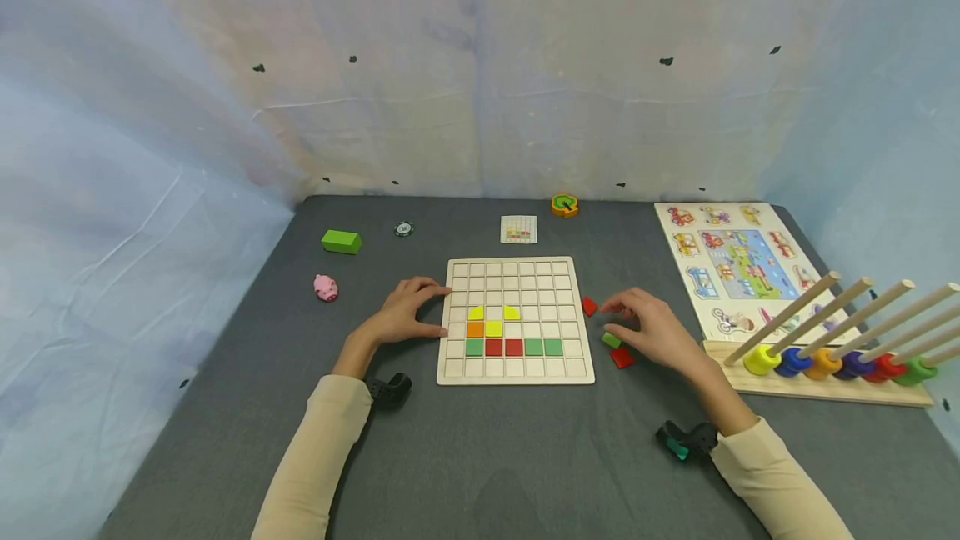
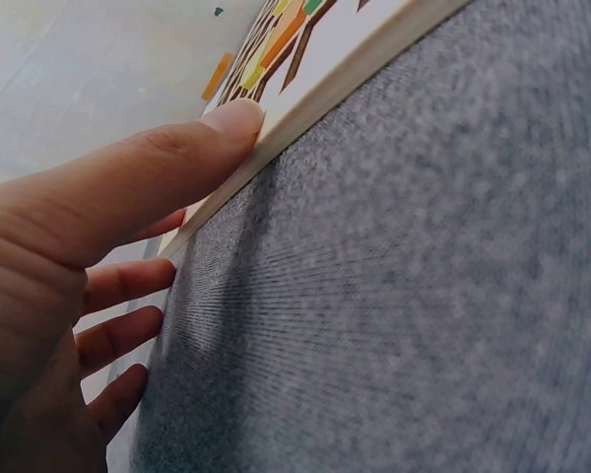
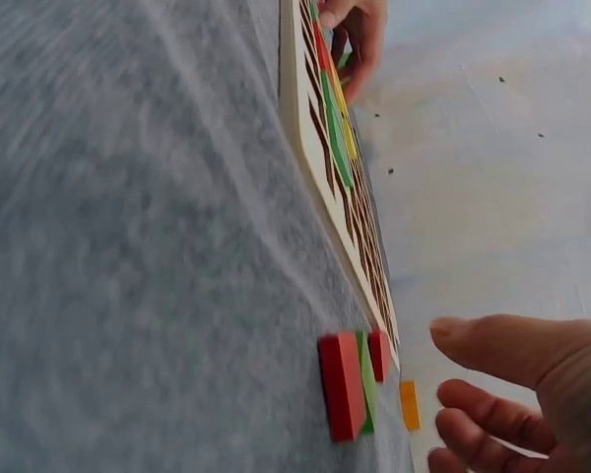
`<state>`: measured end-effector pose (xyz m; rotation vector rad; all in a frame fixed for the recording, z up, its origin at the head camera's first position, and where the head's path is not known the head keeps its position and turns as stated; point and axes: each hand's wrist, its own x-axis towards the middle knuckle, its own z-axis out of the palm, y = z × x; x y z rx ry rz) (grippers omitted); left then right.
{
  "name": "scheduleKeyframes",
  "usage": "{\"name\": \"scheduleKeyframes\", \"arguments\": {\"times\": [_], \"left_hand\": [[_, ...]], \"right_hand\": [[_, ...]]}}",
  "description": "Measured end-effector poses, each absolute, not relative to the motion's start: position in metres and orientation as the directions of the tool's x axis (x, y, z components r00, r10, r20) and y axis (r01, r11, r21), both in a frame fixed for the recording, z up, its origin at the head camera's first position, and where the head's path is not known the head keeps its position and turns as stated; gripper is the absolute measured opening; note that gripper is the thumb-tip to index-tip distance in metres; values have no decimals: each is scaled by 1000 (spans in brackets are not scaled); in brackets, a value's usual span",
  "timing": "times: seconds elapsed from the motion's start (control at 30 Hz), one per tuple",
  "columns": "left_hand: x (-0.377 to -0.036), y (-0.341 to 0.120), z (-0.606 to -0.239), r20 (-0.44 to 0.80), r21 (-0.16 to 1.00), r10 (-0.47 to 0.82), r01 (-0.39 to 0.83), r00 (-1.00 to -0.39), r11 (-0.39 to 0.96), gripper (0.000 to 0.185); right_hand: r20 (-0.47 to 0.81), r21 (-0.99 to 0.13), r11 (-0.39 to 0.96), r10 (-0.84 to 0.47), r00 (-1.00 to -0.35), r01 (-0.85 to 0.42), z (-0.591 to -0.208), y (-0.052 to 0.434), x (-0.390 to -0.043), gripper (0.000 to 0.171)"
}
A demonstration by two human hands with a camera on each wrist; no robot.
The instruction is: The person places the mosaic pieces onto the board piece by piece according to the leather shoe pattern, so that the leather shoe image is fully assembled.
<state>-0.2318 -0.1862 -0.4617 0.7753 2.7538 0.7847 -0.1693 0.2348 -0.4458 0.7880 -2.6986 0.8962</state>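
Note:
A wooden grid board (image 1: 457, 369) lies flat in the head view, holding yellow, orange, green and red pieces in some of its squares. Thumb and fingertip of my left hand (image 1: 405, 311) touch the board's left edge; the left wrist view shows the thumb against its rim. Beyond the right edge, my right hand (image 1: 651, 325) hovers with fingers apart and nothing between them. Close to it lie a red piece (image 1: 589, 306), a light green piece (image 1: 611, 340) and another red piece (image 1: 622, 357), which stand out as thick blocks in the right wrist view.
Behind the board lies a small pattern card (image 1: 518, 229). A green block (image 1: 341, 242), a pig figure (image 1: 326, 287) and a round chip (image 1: 403, 228) are on the left. At right stand a peg rack (image 1: 825, 386) with coloured rings and a picture puzzle board (image 1: 697, 273).

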Motion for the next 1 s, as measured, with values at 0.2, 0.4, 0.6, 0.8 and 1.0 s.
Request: {"name": "scheduleKeyframes", "arguments": {"times": [0.2, 0.4, 0.6, 0.8, 1.0], "left_hand": [[-232, -187, -462, -28, 531, 526, 433, -850, 728, 72], [-231, -186, -461, -32, 532, 519, 425, -854, 732, 72], [-231, -185, -462, -29, 530, 515, 424, -856, 734, 73], [-233, -186, -463, -29, 523, 522, 432, -853, 735, 73], [-233, -186, -463, -31, 523, 524, 433, -851, 734, 73]], "right_hand": [[213, -512, 716, -430, -877, -475, -447, 241, -167, 29], [132, -509, 744, -428, -894, -431, -451, 240, -167, 27], [155, -496, 760, -398, -904, -420, -449, 232, -170, 21], [225, -461, 754, -410, -884, -467, -445, 215, -174, 24], [248, -479, 702, -468, -848, -527, -443, 192, -179, 26]]}}
